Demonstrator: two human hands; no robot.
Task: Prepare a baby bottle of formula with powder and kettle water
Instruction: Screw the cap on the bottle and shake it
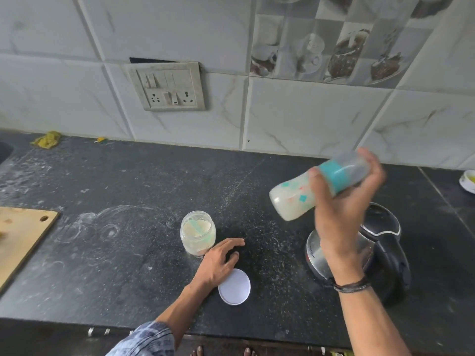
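Now, head view:
Right hand [344,201]: right of centre, wrapped round the bottle [295,199], which is held in the air, tipped, milky inside, teal collar and cap up right.
Left hand [221,260]: lower centre, fingers spread flat on the counter [128,253], gripping nothing.
Jar [197,233]: open, powder inside, just beside the left hand.
Lid [235,287]: white, below that hand.
Kettle [380,253]: lower right, under the bottle arm.

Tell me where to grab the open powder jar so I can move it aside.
Grip the powder jar around its clear side wall, coming from the front-right, where the left hand already rests. It stands upright, lid off, a scoop inside, so avoid the open mouth.
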